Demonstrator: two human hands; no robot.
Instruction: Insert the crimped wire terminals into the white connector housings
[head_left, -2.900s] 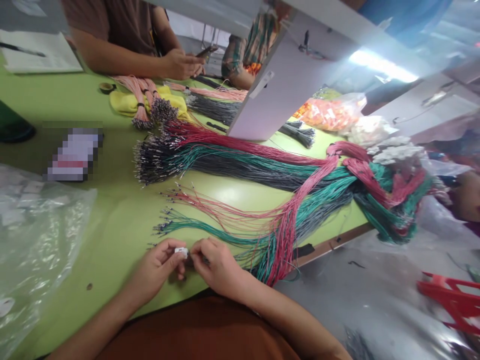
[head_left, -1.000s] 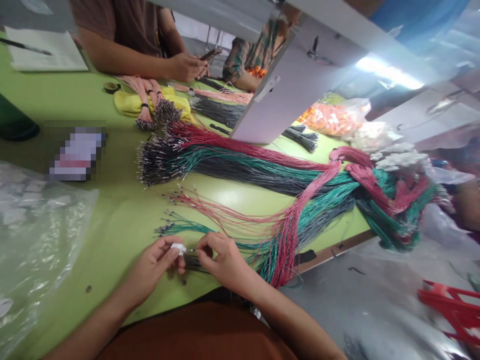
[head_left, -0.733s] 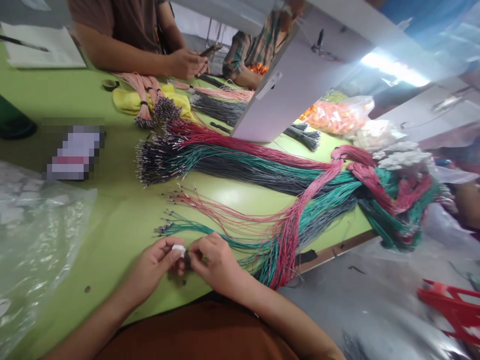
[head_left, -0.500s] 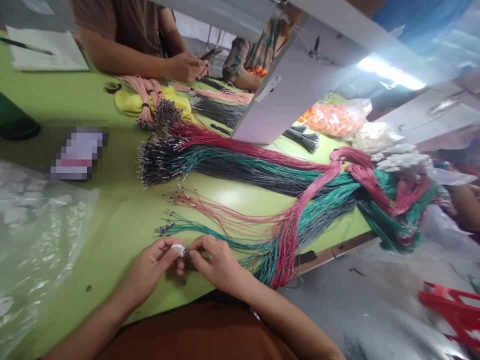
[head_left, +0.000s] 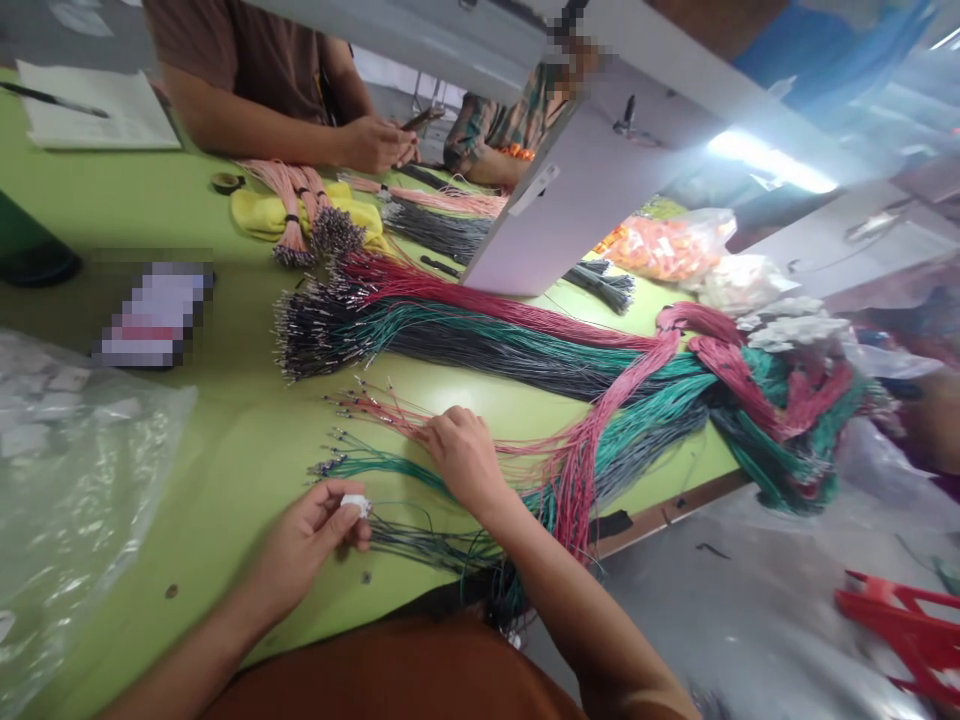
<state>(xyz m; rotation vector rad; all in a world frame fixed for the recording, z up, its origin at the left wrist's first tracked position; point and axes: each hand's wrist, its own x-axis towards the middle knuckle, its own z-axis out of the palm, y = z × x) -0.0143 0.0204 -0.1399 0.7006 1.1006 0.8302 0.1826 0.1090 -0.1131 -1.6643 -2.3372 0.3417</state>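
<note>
A small white plastic connector housing (head_left: 355, 505) is pinched between the thumb and fingers of my left hand (head_left: 319, 520). Dark and green wires (head_left: 420, 545) run from beside the housing toward the right along the table's near edge. My right hand (head_left: 463, 455) lies over the loose red wires (head_left: 382, 405), its fingers curled down onto them; the fingertips are partly hidden. Below those, green wires (head_left: 375, 460) with metal terminals at their left ends fan out on the table. Both sets join a thick pink-red bundle (head_left: 600, 440) at the right.
A large bundle of red, green and black wires (head_left: 480, 340) crosses the green table. A clear bag of white pieces (head_left: 82, 470) and a phone (head_left: 154, 315) lie left. A purple-grey upright panel (head_left: 540, 220) stands behind. Across the table, a person's hands (head_left: 375, 143) hold a phone.
My right hand has left the white connector housing and moved up and right to the red wires. My left hand keeps the housing in nearly the same spot.
</note>
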